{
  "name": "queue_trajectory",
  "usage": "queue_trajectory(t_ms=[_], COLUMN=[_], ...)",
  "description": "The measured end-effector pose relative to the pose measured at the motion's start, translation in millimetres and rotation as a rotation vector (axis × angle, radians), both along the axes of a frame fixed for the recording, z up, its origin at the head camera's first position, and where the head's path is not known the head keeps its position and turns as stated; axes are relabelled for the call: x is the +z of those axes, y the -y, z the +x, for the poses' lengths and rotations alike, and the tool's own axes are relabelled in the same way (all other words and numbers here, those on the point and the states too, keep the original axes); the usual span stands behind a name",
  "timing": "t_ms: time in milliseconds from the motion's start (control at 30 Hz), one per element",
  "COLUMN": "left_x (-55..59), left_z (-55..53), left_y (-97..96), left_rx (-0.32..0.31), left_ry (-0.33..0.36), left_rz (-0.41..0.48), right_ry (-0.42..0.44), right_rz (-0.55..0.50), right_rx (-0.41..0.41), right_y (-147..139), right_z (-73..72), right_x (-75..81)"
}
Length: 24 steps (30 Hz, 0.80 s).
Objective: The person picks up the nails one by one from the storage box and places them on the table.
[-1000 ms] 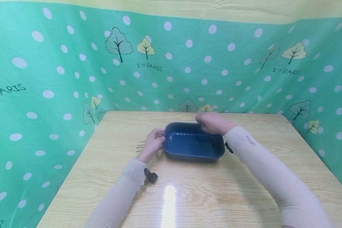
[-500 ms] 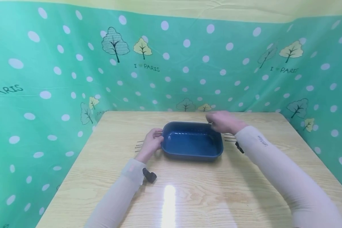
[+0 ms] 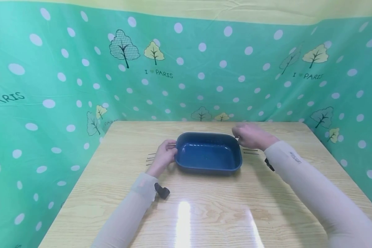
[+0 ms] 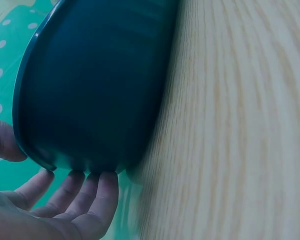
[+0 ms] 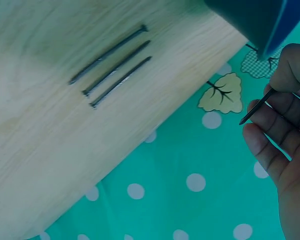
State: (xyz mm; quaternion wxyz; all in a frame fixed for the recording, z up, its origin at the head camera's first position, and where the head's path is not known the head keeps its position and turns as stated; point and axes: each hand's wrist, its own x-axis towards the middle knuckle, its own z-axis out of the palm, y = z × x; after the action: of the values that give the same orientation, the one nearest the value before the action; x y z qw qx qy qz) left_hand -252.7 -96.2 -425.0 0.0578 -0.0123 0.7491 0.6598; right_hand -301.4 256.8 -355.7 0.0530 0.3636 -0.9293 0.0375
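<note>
A dark blue rectangular bin (image 3: pixel 208 156) sits on the wooden table. At its left end is my left hand (image 3: pixel 164 155); in the left wrist view the fingertips (image 4: pixel 107 182) press the outer wall and the thumb lies at the rim. By the bin's far right corner is my right hand (image 3: pixel 251 136), pinching a dark nail (image 5: pixel 256 107) between thumb and fingers, its pointed end sticking out. Three more nails (image 5: pixel 115 67) lie side by side on the table below that hand. To the left of the bin, several nails (image 3: pixel 150 158) show partly behind the left hand.
The wooden table (image 3: pixel 210 206) extends toward me and to both sides of the bin. A green dotted curtain (image 3: pixel 204 75) hangs behind its far edge and along both sides.
My right hand has moved right, from over the bin's far rim to beside its right corner, and nails on the right have come into view. The left hand stays on the bin.
</note>
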Motion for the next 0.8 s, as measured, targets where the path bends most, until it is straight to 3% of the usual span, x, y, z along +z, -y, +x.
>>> queue_trajectory(t_ms=[167, 800], left_x=[-1.0, -4.9], left_z=[-0.3, -1.4], left_y=[1.4, 3.2], left_rx=[-0.007, -0.016], left_ry=[0.004, 0.001], left_rz=[-0.002, 0.009], right_ry=[-0.024, 0.081], right_rz=[0.008, 0.021], right_rx=[-0.008, -0.063], right_y=[-9.3, -29.8], right_z=[2.9, 18.7], right_x=[-7.0, -44.4])
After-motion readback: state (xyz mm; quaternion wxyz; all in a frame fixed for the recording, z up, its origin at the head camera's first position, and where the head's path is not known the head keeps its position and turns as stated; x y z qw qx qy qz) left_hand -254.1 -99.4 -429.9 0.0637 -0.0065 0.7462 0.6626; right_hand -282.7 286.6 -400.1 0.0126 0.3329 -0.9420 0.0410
